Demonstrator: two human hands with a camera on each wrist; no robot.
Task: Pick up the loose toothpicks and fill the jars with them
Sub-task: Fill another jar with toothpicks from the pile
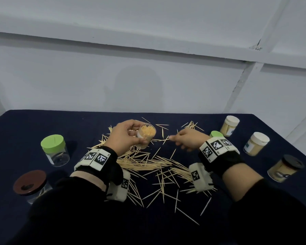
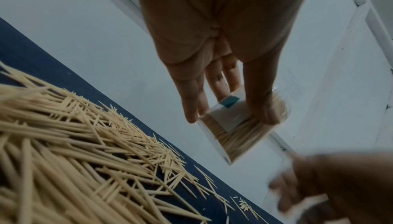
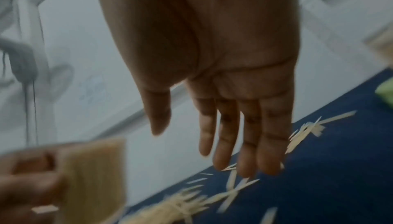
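While the left hand (image 1: 125, 137) grips an uncapped clear jar (image 1: 146, 136) at centre frame, thumb and fingers curled round its wall and its mouth tilted toward the camera, the right hand (image 1: 187, 140) hangs just right of it with fingers straight and relaxed, holding nothing in the wrist view. The jar is packed nearly to the rim. Loose toothpicks (image 1: 148, 163) lie heaped on the dark cloth (image 1: 25, 128) below and between both wrists, with strays toward the lower centre.

Judgement: the step in hand is topping up this jar. It is best done by gathering a small aligned bundle, feeding it tip-first, and keeping the mouth raised so nothing spills.

Capped jars stand at left and right frame edges. The held jar's label (image 2: 228, 108) shows a teal patch; no writing is legible. Wrist bands (image 1: 216, 147) carry square coded markers only.
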